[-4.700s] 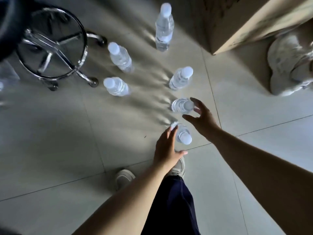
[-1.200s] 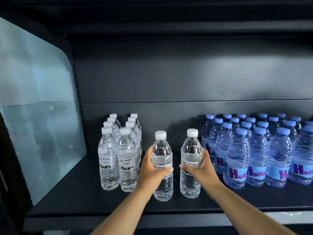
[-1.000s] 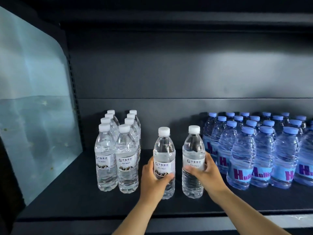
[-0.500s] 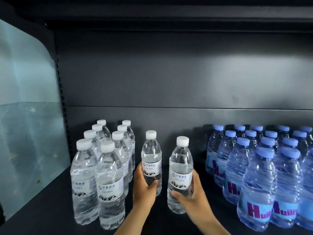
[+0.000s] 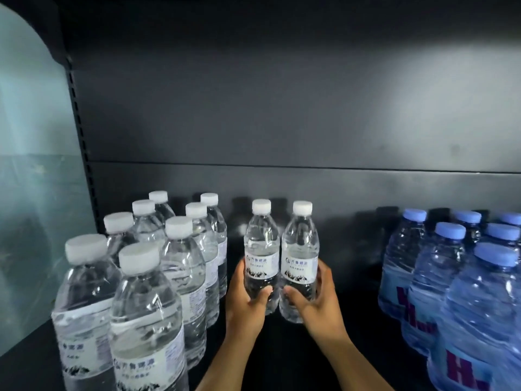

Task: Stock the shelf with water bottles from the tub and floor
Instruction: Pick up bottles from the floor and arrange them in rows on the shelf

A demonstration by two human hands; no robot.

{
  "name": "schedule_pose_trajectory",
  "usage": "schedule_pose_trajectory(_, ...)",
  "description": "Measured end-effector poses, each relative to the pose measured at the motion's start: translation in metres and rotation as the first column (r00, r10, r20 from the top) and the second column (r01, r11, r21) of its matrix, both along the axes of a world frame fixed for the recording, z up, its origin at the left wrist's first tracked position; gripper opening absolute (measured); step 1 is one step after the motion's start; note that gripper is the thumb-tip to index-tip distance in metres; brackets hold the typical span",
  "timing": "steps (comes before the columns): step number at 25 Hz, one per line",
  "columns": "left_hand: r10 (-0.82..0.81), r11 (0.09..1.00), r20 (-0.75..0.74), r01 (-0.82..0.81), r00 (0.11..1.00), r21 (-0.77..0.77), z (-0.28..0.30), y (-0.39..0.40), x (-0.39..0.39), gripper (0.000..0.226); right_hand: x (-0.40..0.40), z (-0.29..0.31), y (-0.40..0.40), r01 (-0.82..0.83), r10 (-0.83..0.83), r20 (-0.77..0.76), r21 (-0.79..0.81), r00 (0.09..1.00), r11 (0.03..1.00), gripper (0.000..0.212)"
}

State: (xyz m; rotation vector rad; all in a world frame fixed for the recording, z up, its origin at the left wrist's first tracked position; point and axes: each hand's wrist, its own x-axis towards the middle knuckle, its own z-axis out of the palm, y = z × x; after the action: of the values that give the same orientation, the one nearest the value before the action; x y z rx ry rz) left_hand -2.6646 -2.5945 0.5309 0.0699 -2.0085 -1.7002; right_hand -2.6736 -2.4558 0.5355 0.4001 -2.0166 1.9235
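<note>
Centre of frame: two clear water bottles, upright, white caps up, side by side and touching. Left hand (image 5: pixel 246 301) wraps the left bottle (image 5: pixel 261 249); right hand (image 5: pixel 317 301) wraps the right bottle (image 5: pixel 300 253). Both are over the dark shelf (image 5: pixel 284 362), w/ white-capped bottles (image 5: pixel 146 306) at lower left, blue-capped bottles (image 5: pixel 465 292) at right, dark back panel (image 5: pixel 282 108) behind.

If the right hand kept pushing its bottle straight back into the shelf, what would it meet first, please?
Probably nothing before the back panel. The right hand holds its bottle in the open lane between the clear bottles and blue-capped bottles; depth is unclear.
</note>
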Motion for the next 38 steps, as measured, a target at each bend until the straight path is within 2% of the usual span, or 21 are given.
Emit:
schedule_pose_trajectory(8, 0.068, 0.979, 0.02, -0.063, 0.997, -0.193, -0.001, -0.001, -0.008, 0.076, -0.02, -0.003, -0.006, 0.03, -0.03, 0.0, 0.017, 1.0, 0.999, 0.063)
schedule_pose_trajectory(11, 0.119, 0.96, -0.007, -0.117, 0.993, -0.254, -0.003, -0.002, -0.009, 0.074, -0.021, -0.005, -0.007, 0.11, -0.109, -0.02, 0.071, 0.994, 0.991, 0.065)
schedule_pose_trajectory(14, 0.145, 0.95, -0.016, -0.144, 0.989, -0.279, -0.002, -0.001, -0.009, 0.072, -0.024, -0.007, -0.007, 0.166, -0.168, 0.001, 0.134, 0.986, 0.977, 0.068)
schedule_pose_trajectory(18, 0.161, 0.944, -0.024, -0.161, 0.987, -0.287, -0.002, -0.001, -0.009, 0.072, -0.024, -0.008, -0.007, 0.157, -0.162, 0.037, 0.119, 0.986, 0.98, 0.065)
schedule_pose_trajectory(26, 0.179, 0.931, 0.067, -0.147, 0.982, -0.334, 0.005, 0.003, -0.003, 0.072, -0.023, -0.009, -0.008, 0.17, -0.179, 0.047, 0.152, 0.983, 0.974, 0.063)
schedule_pose_trajectory(29, 0.232, 0.884, 0.125, -0.156, 0.965, -0.441, 0.016, 0.006, 0.006, 0.074, -0.01, -0.005, 0.0, 0.169, -0.182, 0.067, 0.173, 0.981, 0.97, 0.06)
schedule_pose_trajectory(33, 0.316, 0.818, 0.316, -0.088, 0.894, -0.569, 0.05, 0.006, 0.012, 0.067, 0.014, 0.021, 0.022, 0.164, -0.174, 0.003, 0.317, 0.985, 0.934, 0.053)
schedule_pose_trajectory(36, 0.298, 0.712, 0.381, 0.062, 0.875, -0.7, 0.079, 0.009, 0.038, 0.072, 0.038, 0.052, 0.035, 0.173, -0.13, -0.118, 0.536, 0.984, 0.826, 0.049)
schedule_pose_trajectory(38, 0.284, 0.588, 0.375, 0.149, 0.883, -0.795, 0.099, 0.011, 0.062, 0.079, 0.059, 0.076, 0.045, 0.162, -0.098, -0.134, 0.658, 0.986, 0.736, 0.054)
